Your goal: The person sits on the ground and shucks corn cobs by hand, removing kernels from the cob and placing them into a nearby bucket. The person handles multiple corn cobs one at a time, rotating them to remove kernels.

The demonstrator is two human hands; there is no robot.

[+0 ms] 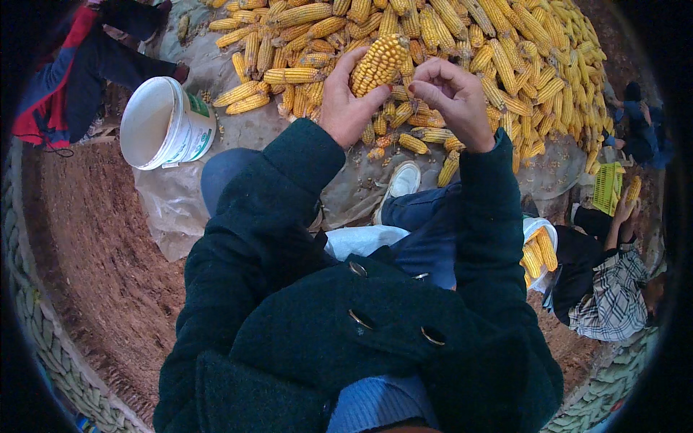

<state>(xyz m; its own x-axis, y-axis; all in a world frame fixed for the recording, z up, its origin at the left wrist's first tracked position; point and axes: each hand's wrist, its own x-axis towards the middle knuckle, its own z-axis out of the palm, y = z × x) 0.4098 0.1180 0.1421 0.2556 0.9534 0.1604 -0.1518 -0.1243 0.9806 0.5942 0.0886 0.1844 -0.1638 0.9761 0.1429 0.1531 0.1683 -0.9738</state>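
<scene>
Upright in my left hand point(345, 107) is an ear of corn point(380, 65), its yellow kernels facing up and the fingers and thumb wrapped round its lower part. Just right of the ear, my right hand point(458, 101) is raised with its fingers curled and the thumb pressed toward the index finger. Whether anything small sits in that pinch cannot be made out. Both hands hover over the near edge of a large heap of husked corn ears point(548, 79). Several loose ears point(413, 143) lie below the hands on the sheet.
A white bucket point(195, 137) stands at left on a grey plastic sheet point(170, 209). By my right leg, another white bucket point(551, 232) holds corn ears. Nearby at right, a person point(610, 296) holds an ear beside a yellow basket point(608, 187). Others sit at far left and far right.
</scene>
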